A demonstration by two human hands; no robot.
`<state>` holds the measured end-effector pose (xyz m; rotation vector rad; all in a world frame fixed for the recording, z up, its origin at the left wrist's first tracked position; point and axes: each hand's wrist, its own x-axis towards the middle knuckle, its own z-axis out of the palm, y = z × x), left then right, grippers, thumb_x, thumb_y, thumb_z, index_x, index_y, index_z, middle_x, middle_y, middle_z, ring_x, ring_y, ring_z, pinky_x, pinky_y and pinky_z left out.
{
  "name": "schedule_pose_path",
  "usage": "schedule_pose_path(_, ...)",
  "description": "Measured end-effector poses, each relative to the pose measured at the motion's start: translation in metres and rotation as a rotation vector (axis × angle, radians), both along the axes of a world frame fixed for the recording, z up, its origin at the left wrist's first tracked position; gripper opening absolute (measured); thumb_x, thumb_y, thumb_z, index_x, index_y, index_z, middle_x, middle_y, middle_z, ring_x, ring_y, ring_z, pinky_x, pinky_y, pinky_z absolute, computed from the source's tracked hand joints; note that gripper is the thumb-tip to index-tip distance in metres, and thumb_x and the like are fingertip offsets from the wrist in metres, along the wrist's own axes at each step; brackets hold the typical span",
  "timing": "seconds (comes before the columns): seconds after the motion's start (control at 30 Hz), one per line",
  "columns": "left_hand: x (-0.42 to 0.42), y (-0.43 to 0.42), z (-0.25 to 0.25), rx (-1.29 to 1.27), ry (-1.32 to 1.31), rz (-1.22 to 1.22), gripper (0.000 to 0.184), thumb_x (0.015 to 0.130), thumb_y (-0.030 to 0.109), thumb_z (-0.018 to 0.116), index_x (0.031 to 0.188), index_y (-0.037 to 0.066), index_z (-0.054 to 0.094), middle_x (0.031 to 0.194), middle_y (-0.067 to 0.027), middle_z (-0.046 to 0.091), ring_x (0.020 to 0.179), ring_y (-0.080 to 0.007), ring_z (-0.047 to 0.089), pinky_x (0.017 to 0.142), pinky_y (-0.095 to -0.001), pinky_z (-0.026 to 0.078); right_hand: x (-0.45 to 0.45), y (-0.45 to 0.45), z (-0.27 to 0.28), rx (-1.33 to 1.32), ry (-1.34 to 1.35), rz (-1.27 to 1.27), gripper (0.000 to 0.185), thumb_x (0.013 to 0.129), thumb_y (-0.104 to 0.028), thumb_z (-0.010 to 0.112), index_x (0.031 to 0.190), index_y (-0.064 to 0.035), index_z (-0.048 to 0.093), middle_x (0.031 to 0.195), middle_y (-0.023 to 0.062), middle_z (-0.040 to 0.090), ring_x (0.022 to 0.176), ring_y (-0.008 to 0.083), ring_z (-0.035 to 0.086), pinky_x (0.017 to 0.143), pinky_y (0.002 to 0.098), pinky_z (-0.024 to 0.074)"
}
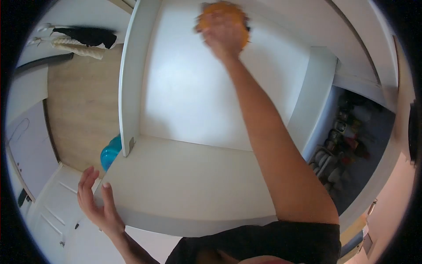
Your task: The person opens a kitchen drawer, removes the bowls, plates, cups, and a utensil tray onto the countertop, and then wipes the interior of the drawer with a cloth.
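At the top of the head view, my right hand presses an orange cleaning cloth against the white inner panel of a cabinet or drawer. Motion smears the hand and cloth, so the single fingers are hard to make out. The cloth's edge looks ragged or fringed. My right arm reaches across the pale near board. At lower left, my left hand is beside the left end of that board, with fingers and thumb spread and nothing in them. Whether it touches the board's edge, I cannot tell.
A white side wall borders the panel on the left. Beyond it are a wooden floor, a glossy blue object and hanging black cloth. At right, a dark compartment contains several small items.
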<state>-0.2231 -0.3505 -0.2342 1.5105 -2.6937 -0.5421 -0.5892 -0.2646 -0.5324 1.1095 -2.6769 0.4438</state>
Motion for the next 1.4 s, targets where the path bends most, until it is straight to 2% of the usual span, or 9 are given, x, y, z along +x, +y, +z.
schedule_pose_path(0.23,-0.074,-0.043,0.018,0.144,-0.39,-0.551,0.036,0.082,0.01,0.06,0.118,0.01,0.055,0.123,-0.0077,0.055,0.12,-0.0254,0.046,0.105,-0.0407,0.029,0.129,0.11,0.016,0.041,-0.227,0.654,0.043,0.089,-0.033,0.048,0.132,-0.0245,0.046,0.142,-0.0041,0.037,0.132,0.0185,0.032,0.107,0.0451,0.0237)
schedule_pose_path(0.37,-0.157,-0.12,-0.094,-0.032,0.021,-0.948,0.051,0.085,0.006,0.056,0.133,0.007,0.039,0.136,-0.0173,0.04,0.127,-0.035,0.037,0.106,-0.0392,0.03,0.029,0.181,0.011,0.242,-0.131,-0.076,0.052,0.093,-0.04,0.039,0.14,-0.0184,0.032,0.144,0.0119,0.03,0.134,0.0293,0.025,0.105,0.0549,0.0163)
schedule_pose_path(0.53,-0.208,-0.167,-0.173,-0.356,0.021,-0.528,0.04,0.093,0.022,0.048,0.127,0.002,0.045,0.121,-0.0224,0.051,0.11,-0.0319,0.053,0.091,-0.0375,0.044,-0.052,0.156,-0.027,0.174,0.053,-0.448,0.056,0.094,-0.044,0.035,0.143,-0.0178,0.027,0.147,0.0151,0.024,0.137,0.0301,0.02,0.105,0.0579,0.0144)
schedule_pose_path(0.6,-0.216,-0.159,-0.151,0.371,-0.105,-0.436,0.029,0.09,0.017,0.048,0.109,-0.003,0.055,0.09,-0.0171,0.061,0.075,-0.0271,0.06,0.068,-0.0365,0.049,-0.024,0.108,-0.013,0.058,-0.264,-0.262,0.055,0.089,-0.04,0.045,0.138,-0.0166,0.036,0.141,0.0146,0.035,0.132,0.0286,0.03,0.105,0.0527,0.0208)
schedule_pose_path(0.9,-0.224,-0.161,-0.178,0.338,0.106,-0.365,0.035,0.091,0.029,0.048,0.093,-0.004,0.059,0.062,-0.0125,0.056,0.05,-0.0214,0.051,0.052,-0.0367,0.044,0.103,0.059,0.004,0.107,-0.182,0.548,0.023,0.084,-0.014,0.052,0.104,-0.0152,0.062,0.123,0.0038,0.053,0.107,0.0218,0.052,0.091,0.042,0.0404)
schedule_pose_path(0.97,-0.223,-0.179,-0.204,0.417,0.128,-0.318,0.034,0.091,0.029,0.049,0.097,-0.003,0.059,0.064,-0.0098,0.058,0.052,-0.0185,0.054,0.049,-0.0351,0.045,0.037,0.063,0.04,-0.294,-0.903,0.262,0.022,0.077,-0.004,0.051,0.094,-0.0078,0.065,0.101,0.0094,0.064,0.095,0.0266,0.057,0.089,0.0377,0.0427)
schedule_pose_path(1.03,-0.223,-0.193,-0.218,0.494,0.16,-0.26,0.032,0.092,0.028,0.049,0.1,-0.001,0.059,0.067,-0.007,0.06,0.053,-0.0157,0.056,0.047,-0.0335,0.047,-0.01,0.069,0.07,-0.178,0.335,0.121,0.03,0.071,0.006,0.053,0.095,-0.0064,0.066,0.089,0.0095,0.066,0.072,0.0288,0.058,0.081,0.0383,0.0438)
schedule_pose_path(1.33,-0.246,-0.184,-0.163,-0.233,-0.695,-1.463,0.022,0.079,0.017,0.058,0.078,-0.002,0.068,0.082,-0.0196,0.066,0.072,-0.0337,0.065,0.065,-0.0402,0.052,-0.093,-0.053,0.074,0.235,0.613,0.383,0.05,0.086,-0.002,0.042,0.134,-0.0167,0.044,0.14,0.0019,0.04,0.126,0.018,0.039,0.104,0.0359,0.0325)
schedule_pose_path(1.4,-0.247,-0.184,-0.187,-0.164,-0.641,-1.187,0.024,0.08,0.018,0.056,0.077,-0.003,0.068,0.082,-0.0201,0.066,0.073,-0.0348,0.064,0.067,-0.0409,0.052,-0.073,-0.087,0.082,0.212,0.709,0.456,0.045,0.09,-0.006,0.037,0.135,-0.0135,0.042,0.14,0.0066,0.04,0.126,0.0203,0.04,0.105,0.0369,0.0323)
